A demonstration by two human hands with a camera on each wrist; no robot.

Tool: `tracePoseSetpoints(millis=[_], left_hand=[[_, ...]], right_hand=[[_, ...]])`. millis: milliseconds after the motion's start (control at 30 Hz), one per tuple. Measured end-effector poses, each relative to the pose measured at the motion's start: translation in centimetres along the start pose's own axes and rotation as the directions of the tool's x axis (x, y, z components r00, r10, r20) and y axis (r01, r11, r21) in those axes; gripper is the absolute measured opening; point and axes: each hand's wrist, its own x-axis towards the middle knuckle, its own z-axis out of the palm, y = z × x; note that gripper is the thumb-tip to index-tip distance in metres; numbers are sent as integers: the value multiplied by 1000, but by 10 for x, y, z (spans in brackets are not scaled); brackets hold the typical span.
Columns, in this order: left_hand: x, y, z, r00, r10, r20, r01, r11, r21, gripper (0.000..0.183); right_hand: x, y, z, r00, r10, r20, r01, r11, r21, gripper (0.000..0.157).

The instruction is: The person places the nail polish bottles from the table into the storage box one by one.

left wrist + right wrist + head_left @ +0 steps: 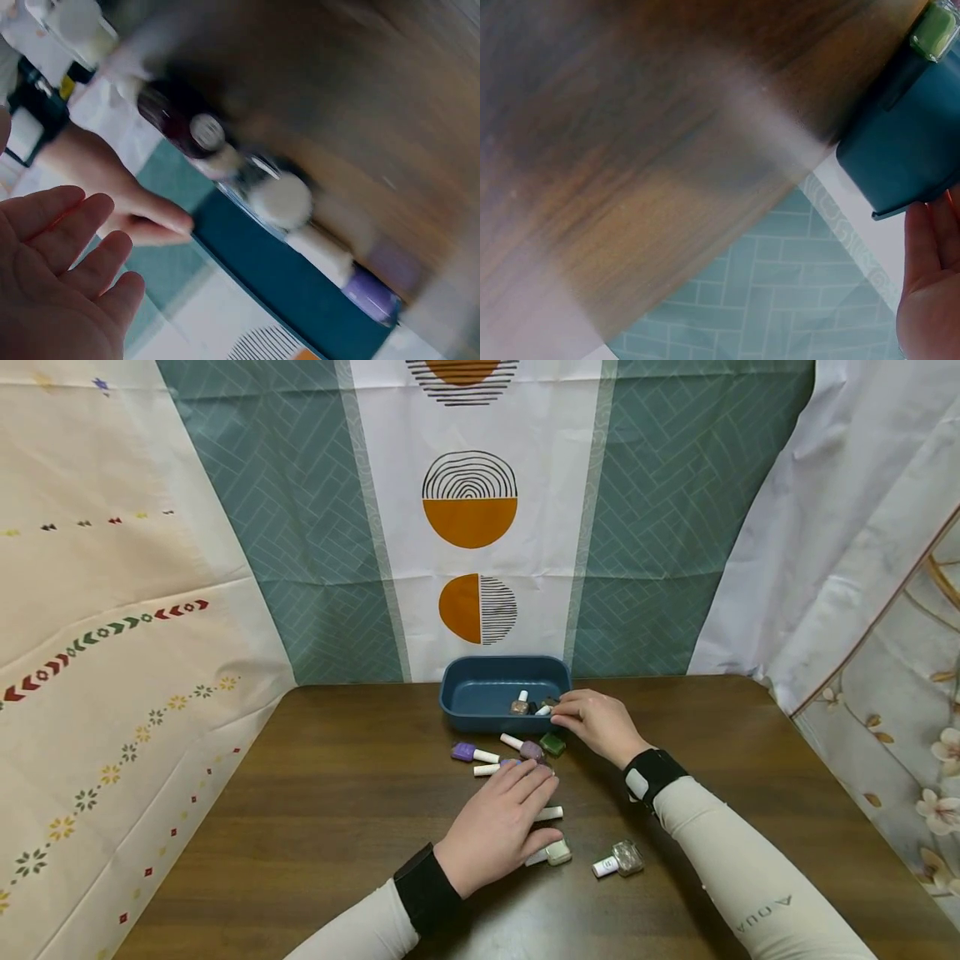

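Observation:
Fingers extended, my left hand [504, 827] spreads over several nail polish bottles on the table, partly covering them. Its palm faces up into view in the left wrist view, holding nothing. My right hand [600, 725] is at the right end of a blue bin [480, 723], fingertips right at the rim. Those fingertips are hidden behind the rim in the right wrist view, so I cannot tell whether they hold anything. Inside the bin, a brownish nail polish bottle [519, 705] stands near other bottles. A green bottle [552, 743] and a mauve bottle [532, 751] lie before it.
A purple bottle [463, 752] with a white cap lies left of the mauve one. Nearer the front are a pale bottle [558, 852] by my left thumb and a glittery bottle [627, 857] to its right. Patterned cloth [480, 602] hangs behind the wooden table [300, 827].

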Motion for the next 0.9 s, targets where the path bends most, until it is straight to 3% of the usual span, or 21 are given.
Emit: tracePoseSetpoints(millis=[300,600,767,900], left_hand=[[8,31,10,990,133,-39,-131,990,51,60],[18,55,13,980,187,64,-190,981,38,51],[22,63,14,972,231,52,-235,966,107,48],[24,65,14,972,231,36,-234,963,136,45]], right_hand=[[0,1,1,1000,1,-1,-1,1000,0,22],[0,0,0,1000,13,4,-13,1000,-9,23],[-1,0,0,1000,12,5,-12,1000,-5,22],[-1,0,1,1000,9,4,-9,1000,-4,22]])
